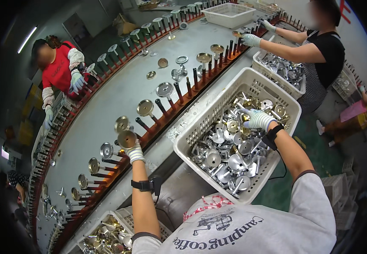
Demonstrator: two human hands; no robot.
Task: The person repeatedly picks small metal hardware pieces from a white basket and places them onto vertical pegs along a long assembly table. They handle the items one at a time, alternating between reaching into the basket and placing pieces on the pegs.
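Note:
My left hand (135, 153), in a striped white glove, is up against a round, brass-coloured disc-headed metal part (127, 139) at the row of pegs. Its fingers are wrapped behind the disc, which hides most of them. My right hand (260, 120), gloved alike, reaches over a heap of shiny disc-headed metal parts with stems (213, 157). Thumb and fingers point left and stand apart, with nothing plainly between them. The heap lies in a white plastic basket (182, 146) to my right. Several upright pegs (160, 108) along the curved rail carry similar round parts.
A grey curved table (120, 91) spreads ahead, with loose rings and parts on it. Another basket of parts (107, 237) stands at lower left. One co-worker (319, 55) works at upper right beside a basket, another (60, 70) across the table. A white bin (228, 16) sits at the far end.

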